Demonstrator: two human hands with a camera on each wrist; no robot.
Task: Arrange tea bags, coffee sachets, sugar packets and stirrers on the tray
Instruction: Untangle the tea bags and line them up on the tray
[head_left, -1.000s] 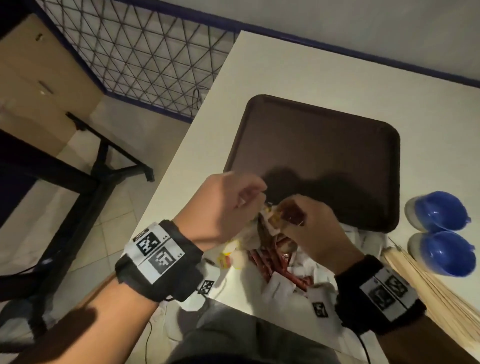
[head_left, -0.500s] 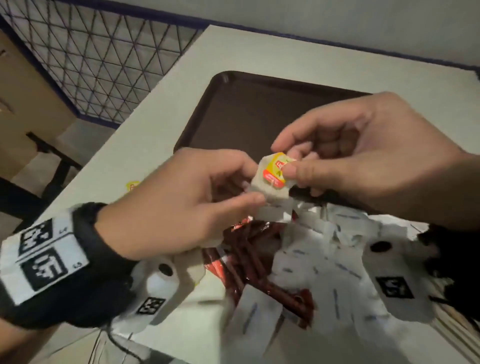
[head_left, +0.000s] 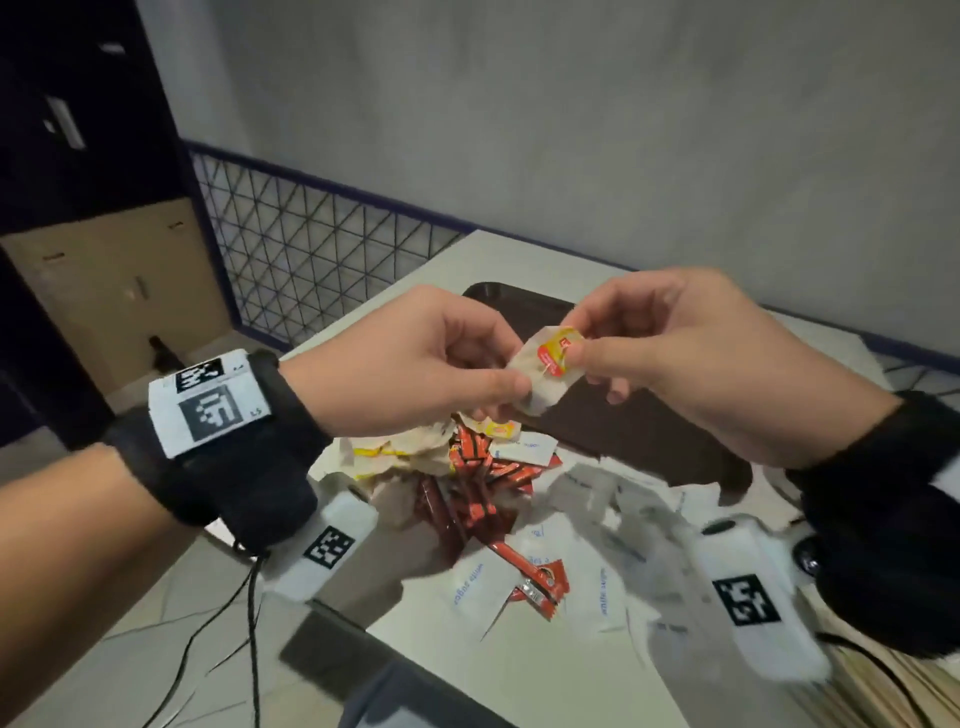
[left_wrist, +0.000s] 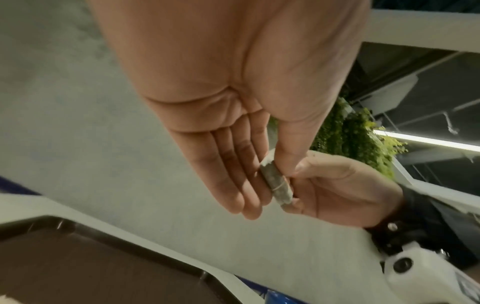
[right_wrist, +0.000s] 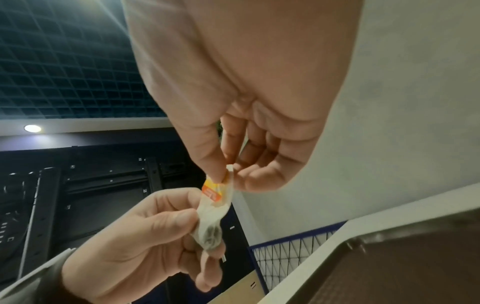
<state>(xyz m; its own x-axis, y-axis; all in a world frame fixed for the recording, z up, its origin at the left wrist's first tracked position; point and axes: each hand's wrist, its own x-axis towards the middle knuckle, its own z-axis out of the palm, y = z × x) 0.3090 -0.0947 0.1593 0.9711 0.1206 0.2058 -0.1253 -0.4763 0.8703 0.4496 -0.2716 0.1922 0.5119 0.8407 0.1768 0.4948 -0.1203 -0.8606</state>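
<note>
Both hands hold one white tea bag (head_left: 543, 376) with a yellow and red tag up in the air above the table. My left hand (head_left: 441, 369) pinches the bag's lower part (right_wrist: 210, 228) between thumb and fingers. My right hand (head_left: 670, 353) pinches the tag (right_wrist: 215, 189) at the bag's top. In the left wrist view the tea bag (left_wrist: 275, 185) shows edge-on between the two hands. The dark brown tray (head_left: 613, 426) lies behind and below the hands, partly hidden. A heap of red coffee sachets (head_left: 478, 467), white sugar packets (head_left: 478, 582) and more tea bags (head_left: 384, 452) lies in front of the tray.
Wooden stirrers (head_left: 883, 691) lie at the table's right front corner, blurred. A wire mesh fence (head_left: 311, 254) and a cardboard box (head_left: 119, 291) stand left of the table. A grey wall rises behind. The table's left edge (head_left: 332, 343) runs close under my left hand.
Both hands have lifted the tea bag up from the heap, and the head view has tilted up toward the wall. The right hand's pinch now sits on the tag.
</note>
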